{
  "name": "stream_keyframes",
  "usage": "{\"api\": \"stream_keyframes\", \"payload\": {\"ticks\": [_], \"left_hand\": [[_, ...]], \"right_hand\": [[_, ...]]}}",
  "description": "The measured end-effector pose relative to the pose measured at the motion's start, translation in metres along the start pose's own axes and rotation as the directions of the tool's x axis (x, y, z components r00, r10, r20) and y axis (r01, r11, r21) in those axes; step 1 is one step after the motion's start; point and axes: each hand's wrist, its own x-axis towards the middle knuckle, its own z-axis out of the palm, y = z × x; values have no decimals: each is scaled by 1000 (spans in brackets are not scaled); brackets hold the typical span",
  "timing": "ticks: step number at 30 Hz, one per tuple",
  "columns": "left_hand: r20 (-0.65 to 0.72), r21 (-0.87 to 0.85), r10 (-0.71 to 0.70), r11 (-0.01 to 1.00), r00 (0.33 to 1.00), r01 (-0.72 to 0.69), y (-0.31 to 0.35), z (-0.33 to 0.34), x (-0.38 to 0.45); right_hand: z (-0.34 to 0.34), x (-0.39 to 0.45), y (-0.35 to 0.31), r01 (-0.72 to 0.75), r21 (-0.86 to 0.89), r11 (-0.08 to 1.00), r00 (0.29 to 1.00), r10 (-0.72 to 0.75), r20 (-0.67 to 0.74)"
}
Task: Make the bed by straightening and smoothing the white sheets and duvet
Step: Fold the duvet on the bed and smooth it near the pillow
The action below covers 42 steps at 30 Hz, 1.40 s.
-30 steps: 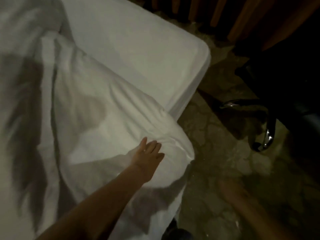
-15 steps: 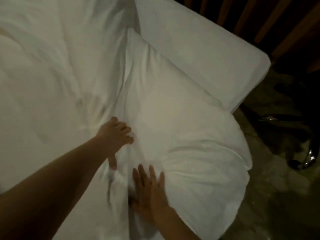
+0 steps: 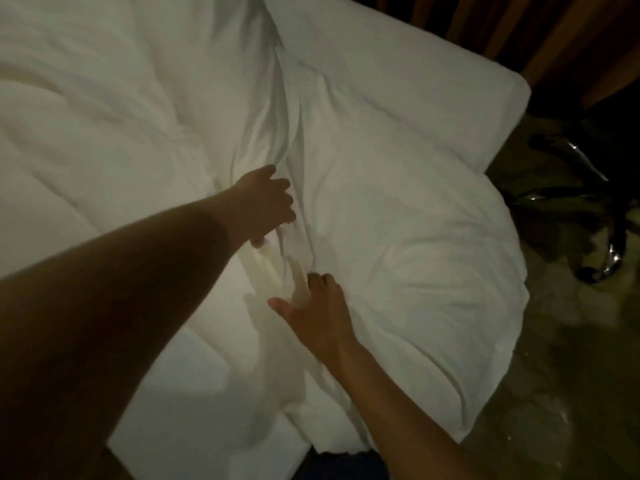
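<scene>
Dim room, stone floor open along the bed's right edge, chair base near the mattress corner.

Rumpled white duvet bunched over the bed's near right corner, hanging past the edge. Left hand reached forward, fingers curled, gripping a duvet fold. Right hand just below it, fingers bent into the fabric, thumb spread, pinching the same ridge.
</scene>
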Motion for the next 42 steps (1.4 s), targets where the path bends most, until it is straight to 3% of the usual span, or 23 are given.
{"api": "stream_keyframes", "payload": {"ticks": [3,7,9,13,15,19,22,24,25,26,27,28,29,30,31,32,34,35,36,38,40,42], "left_hand": [[-55,-45,-35,998,998,32,19,3,-5],[-155,-120,-73,991,985,54,21,20,-18],[-177,-142,-85,988,981,60,18,32,-22],[-291,-208,-144,974,946,84,4,67,-31],[-322,-223,-139,973,936,68,-9,82,-30],[-478,-131,-13,990,878,-56,-37,87,-18],[-534,3,83,995,841,-97,-58,85,-3],[-499,8,115,992,859,-128,-79,87,9],[-580,-100,59,985,812,-143,-90,87,15],[-681,-258,-75,955,729,-142,-99,88,17],[-750,-300,-166,948,641,-105,-103,86,18],[-701,-281,-114,951,704,-126,-104,83,22],[-697,-265,-110,958,708,-112,-106,86,28],[-644,-211,-88,975,760,-66,-110,88,32],[-575,-107,75,980,815,-166,-116,87,29],[-468,-4,260,955,845,-296,-123,87,25],[-462,163,366,930,808,-328,-126,94,18],[-547,219,367,930,752,-295,-129,97,11],[-558,227,341,940,757,-256,-130,100,9],[-568,209,373,928,734,-309,-134,98,9],[-537,150,327,944,778,-294,-139,103,11],[-526,175,273,962,806,-211,-146,112,17]], "right_hand": [[16,-3,-15,10,-205,979,989,-40,-143],[26,3,-37,92,-234,968,900,-181,-395],[31,13,-53,119,-262,958,881,-223,-416],[50,39,-77,-91,-408,908,935,-63,-349],[57,42,-88,-127,-427,896,950,-15,-313],[66,31,-104,-187,-500,845,931,-9,-364],[67,28,-115,-317,-491,812,917,130,-378],[65,26,-121,-388,-457,800,873,160,-461],[62,24,-123,-403,-443,801,837,126,-533],[62,24,-124,-421,-415,807,787,98,-609],[64,24,-124,-426,-404,809,741,56,-669],[68,25,-123,-411,-443,797,708,-28,-706],[71,29,-125,-385,-487,784,711,-84,-698],[76,33,-126,-348,-524,777,728,-128,-673],[80,38,-128,-323,-524,788,745,-129,-654],[84,44,-126,-340,-499,797,769,-70,-636],[92,50,-121,-483,-387,785,769,169,-617],[93,51,-121,-526,-345,777,756,241,-609],[89,53,-120,-538,-319,780,739,255,-623],[77,57,-117,-562,-302,770,693,238,-681],[72,54,-115,-537,-293,791,739,273,-616],[71,43,-109,-422,-346,838,812,180,-555]]}}
